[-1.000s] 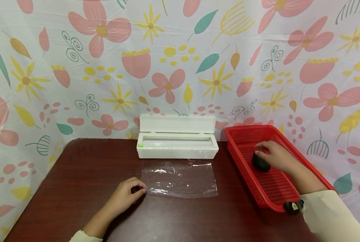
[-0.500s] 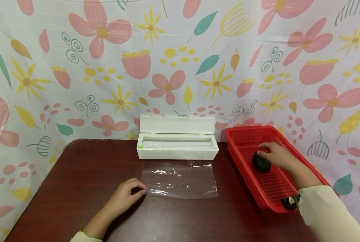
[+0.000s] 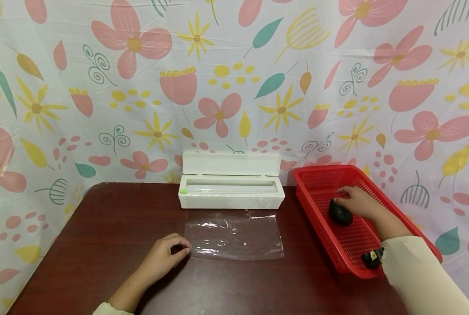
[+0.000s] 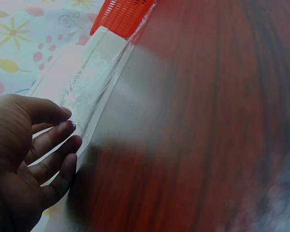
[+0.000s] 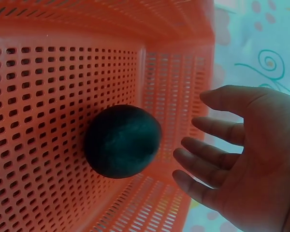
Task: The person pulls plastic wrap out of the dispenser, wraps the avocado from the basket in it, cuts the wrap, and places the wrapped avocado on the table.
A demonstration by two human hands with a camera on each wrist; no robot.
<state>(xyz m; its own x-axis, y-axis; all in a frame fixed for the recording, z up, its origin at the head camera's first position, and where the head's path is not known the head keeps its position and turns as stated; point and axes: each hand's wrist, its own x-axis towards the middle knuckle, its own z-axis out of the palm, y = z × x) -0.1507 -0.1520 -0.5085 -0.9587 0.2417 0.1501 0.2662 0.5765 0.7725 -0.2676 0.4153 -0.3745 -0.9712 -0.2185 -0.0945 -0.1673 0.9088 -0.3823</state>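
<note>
Two hands are at work on a dark brown table. The left hand rests on the table at the near left corner of a clear plastic film sheet; its fingers are loosely curved and close together, with the tips touching the edge of the film (whether they really pinch it, I cannot tell). The film lies flat on the table, just in front of a white dispenser box whose lid stands open. The right hand is inside a red perforated basket at the right side of the table. Its fingers are spread and a little bent, next to a dark green avocado but not closed around it. The avocado lies on the bottom of the basket, near its far end. A flowered cloth hangs behind the table.
</note>
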